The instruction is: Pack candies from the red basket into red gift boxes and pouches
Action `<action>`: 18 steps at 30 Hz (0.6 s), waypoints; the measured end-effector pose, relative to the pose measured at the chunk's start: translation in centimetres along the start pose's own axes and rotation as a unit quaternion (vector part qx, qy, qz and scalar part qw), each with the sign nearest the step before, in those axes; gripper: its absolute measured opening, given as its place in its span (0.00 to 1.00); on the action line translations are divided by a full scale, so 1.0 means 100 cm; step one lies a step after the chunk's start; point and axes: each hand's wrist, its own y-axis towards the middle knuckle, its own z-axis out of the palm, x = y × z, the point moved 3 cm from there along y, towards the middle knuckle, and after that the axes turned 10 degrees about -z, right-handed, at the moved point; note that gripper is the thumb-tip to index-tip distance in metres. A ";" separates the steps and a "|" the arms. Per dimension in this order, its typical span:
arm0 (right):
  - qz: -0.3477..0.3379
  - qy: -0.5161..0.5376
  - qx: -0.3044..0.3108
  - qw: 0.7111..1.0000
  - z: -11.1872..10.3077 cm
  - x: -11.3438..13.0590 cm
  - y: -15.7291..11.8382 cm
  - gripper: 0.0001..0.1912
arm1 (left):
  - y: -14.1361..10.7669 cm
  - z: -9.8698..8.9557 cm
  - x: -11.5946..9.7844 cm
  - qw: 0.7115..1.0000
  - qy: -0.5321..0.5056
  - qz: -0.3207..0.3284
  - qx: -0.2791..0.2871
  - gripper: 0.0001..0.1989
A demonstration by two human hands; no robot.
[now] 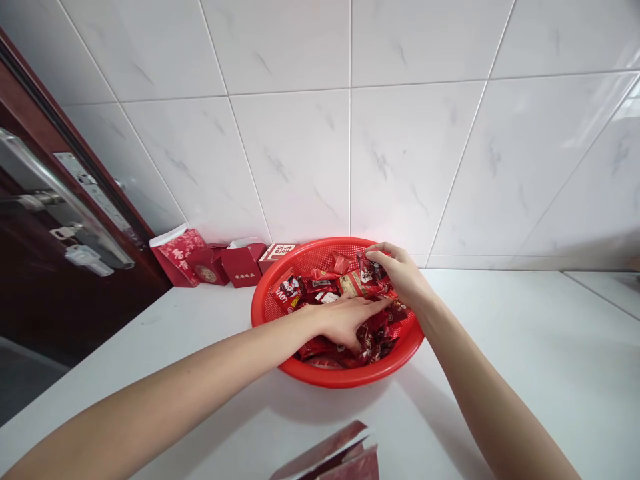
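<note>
A red plastic basket (345, 379) with perforated sides holds many wrapped candies (320, 283) in red, dark and cream wrappers. My left hand (350, 320) reaches into it from the left, thumb and index finger spread apart among the candies, its other fingertips partly hidden. At the basket's right side, my right hand (400, 270) curls its fingers round a dark red wrapped candy (369, 270); the thumb is mostly out of sight. Close to me at the bottom edge, a red paper candy box (345, 457) stands with its top flaps open, partly cut off.
Several small red boxes line the wall behind left, among them a patterned box (175, 257), a plain red box (243, 263) and a box with a cream top (277, 252). White tiles (290, 153) back the white table (525, 333). A dark door (60, 253) with a handle is at left.
</note>
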 end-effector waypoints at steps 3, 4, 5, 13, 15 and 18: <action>-0.003 -0.010 -0.017 1.000 0.000 0.003 -0.001 0.09 | 0.001 -0.002 0.001 0.998 -0.040 0.031 -0.024 0.62; -0.008 -0.012 -0.022 1.000 -0.001 0.004 -0.001 0.09 | 0.001 -0.003 0.001 0.997 -0.054 0.040 -0.029 0.62; -0.013 -0.010 -0.027 0.999 -0.001 0.004 0.000 0.09 | 0.002 -0.004 0.001 0.996 -0.064 0.043 -0.031 0.62; -0.012 0.003 -0.070 0.998 -0.002 0.005 0.000 0.09 | 0.004 0.000 0.003 1.000 -0.022 0.005 -0.009 0.61; -0.013 -0.001 -0.075 0.997 -0.002 0.004 0.000 0.09 | 0.004 0.002 0.003 1.000 -0.005 -0.001 -0.005 0.62; -0.021 0.000 -0.082 0.996 -0.003 0.003 0.001 0.09 | 0.005 0.003 0.002 1.000 0.020 -0.015 0.011 0.60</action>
